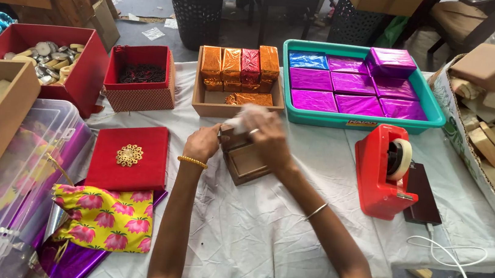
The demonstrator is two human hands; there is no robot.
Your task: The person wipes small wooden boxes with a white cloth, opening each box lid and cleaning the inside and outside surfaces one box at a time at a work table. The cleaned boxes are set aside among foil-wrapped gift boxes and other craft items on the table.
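A small brown wooden box [245, 160] lies on the white tablecloth in front of me. My left hand [203, 142] grips its left edge. My right hand [266, 136] rests on its top right side and holds a blurred white piece, perhaps cloth or paper [243, 117], over the box. Behind the hands stands a wooden tray [202, 100] with orange and red foil-wrapped blocks [240, 64].
A teal tray [434, 109] of purple and blue foil-wrapped boxes sits at the back right. A red tape dispenser [382, 171] and a dark phone [422, 194] lie right. A red lid with gold ornament [129, 157], floral pouch [103, 217] and red boxes [140, 79] lie left.
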